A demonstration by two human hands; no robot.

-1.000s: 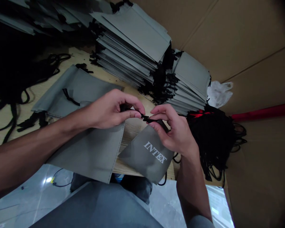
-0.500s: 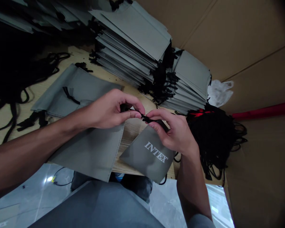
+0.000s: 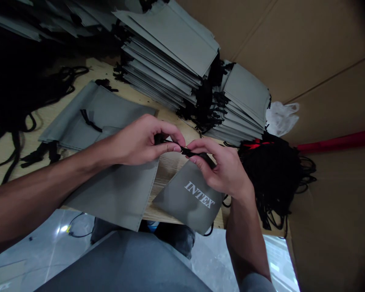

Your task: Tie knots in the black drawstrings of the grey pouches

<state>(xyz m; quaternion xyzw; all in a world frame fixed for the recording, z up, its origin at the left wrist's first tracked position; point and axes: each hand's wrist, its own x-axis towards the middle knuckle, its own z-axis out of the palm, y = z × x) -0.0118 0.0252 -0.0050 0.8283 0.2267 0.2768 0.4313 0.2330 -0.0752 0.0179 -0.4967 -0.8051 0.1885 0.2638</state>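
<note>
Grey INTEX pouch [image 3: 191,198], black drawstring [image 3: 191,153]

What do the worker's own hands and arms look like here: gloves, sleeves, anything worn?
Both hands are bare: no gloves, rings or watch show on the left hand or the right hand. The left forearm is uncovered as far as the picture's edge. The right forearm is bare too, ending in a grey sleeve edge near the elbow.
</note>
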